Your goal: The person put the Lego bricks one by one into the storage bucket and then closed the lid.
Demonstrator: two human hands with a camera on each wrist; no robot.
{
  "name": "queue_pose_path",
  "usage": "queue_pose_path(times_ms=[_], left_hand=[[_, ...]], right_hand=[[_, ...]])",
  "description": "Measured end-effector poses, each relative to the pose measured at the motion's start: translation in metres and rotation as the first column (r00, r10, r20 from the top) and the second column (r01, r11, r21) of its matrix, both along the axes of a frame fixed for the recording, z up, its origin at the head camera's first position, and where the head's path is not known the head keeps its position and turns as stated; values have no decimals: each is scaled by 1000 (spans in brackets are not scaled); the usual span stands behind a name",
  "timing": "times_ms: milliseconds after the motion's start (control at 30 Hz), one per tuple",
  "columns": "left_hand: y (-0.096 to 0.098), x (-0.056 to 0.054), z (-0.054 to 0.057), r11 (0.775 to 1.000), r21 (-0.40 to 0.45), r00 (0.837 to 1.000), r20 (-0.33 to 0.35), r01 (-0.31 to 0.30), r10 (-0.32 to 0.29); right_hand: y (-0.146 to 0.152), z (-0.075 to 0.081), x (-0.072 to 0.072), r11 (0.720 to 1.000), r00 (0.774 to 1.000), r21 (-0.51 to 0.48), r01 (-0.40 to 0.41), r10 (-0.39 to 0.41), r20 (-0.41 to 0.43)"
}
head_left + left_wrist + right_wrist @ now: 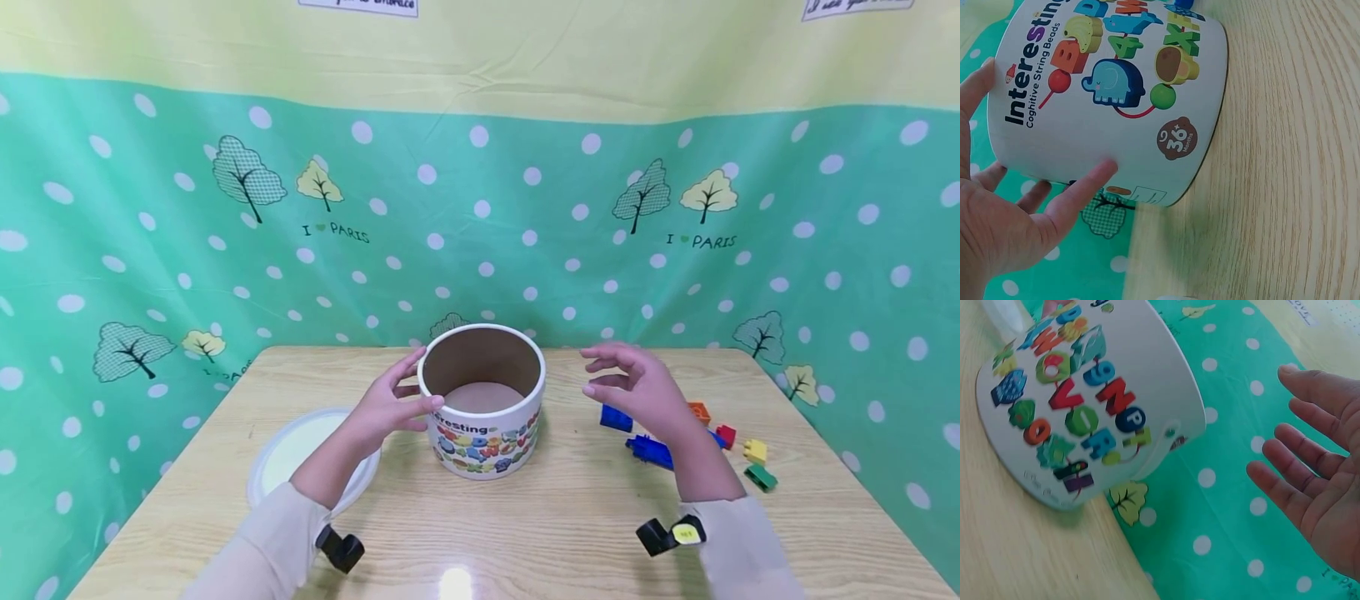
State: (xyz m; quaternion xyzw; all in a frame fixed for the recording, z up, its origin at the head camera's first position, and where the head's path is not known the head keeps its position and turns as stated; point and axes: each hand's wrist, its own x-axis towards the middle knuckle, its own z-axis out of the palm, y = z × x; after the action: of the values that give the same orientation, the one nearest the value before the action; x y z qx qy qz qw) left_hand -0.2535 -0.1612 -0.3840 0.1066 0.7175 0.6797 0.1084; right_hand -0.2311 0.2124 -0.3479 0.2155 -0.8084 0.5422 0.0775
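A white cylindrical bucket (483, 450) with colourful printed letters and animals stands upright on the table, its wide mouth open at the top. The inside shows brown walls and a pale bottom. My left hand (390, 402) holds the bucket's left side, thumb across the front near the rim and fingers round the side. In the left wrist view, that thumb lies along the printed wall (1129, 134). My right hand (633, 385) is held apart from the bucket, to its right, fingers loosely bent and nothing in them; the right wrist view shows the gap.
A round white lid (288, 450) lies on the table at left, partly under my left forearm. At right lie toy building blocks: blue ones (651, 451), an orange one (699, 412), red (725, 436), yellow (756, 451) and green (761, 477). A dotted green curtain (480, 242) hangs behind the table.
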Motion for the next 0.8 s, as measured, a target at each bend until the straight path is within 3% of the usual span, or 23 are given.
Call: queue_pose_path(times_ms=[467, 800], left_hand=[[1, -1, -1, 1000, 15, 1000, -6, 2, -2], [0, -1, -3, 1000, 23, 1000, 0, -3, 3]], right_hand=[[38, -12, 24, 1000, 1000, -2, 28, -28, -8], [70, -24, 34, 985, 987, 71, 159, -159, -13]])
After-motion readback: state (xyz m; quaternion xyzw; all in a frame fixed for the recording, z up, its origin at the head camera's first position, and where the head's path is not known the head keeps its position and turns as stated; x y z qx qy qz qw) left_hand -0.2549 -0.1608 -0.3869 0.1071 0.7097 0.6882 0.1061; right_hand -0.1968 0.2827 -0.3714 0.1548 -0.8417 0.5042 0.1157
